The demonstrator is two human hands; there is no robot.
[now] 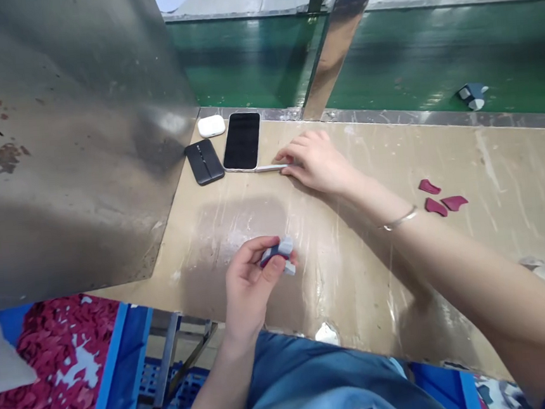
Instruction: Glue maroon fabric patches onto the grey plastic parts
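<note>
My left hand (253,279) is closed around a small light-grey and navy moulded piece (283,249), held between thumb and fingers above the table. A bit of dark red shows at the piece's lower edge, partly behind my thumb. Farther back, my right hand (314,162) rests on the tabletop with its fingertips pinching a thin white stick-like strip (270,168). The strip's right end is hidden under those fingers, and its left end meets the lower corner of a smartphone (242,141) with a dark screen.
Beside the phone lie a white earbud case (211,126) and a black flat device (204,162). Several dark red pieces (454,203) lie right on the table (355,273). Another grey-navy piece (473,96) sits on the green belt (422,58). A metal panel (75,132) stands left, above a blue crate (111,378).
</note>
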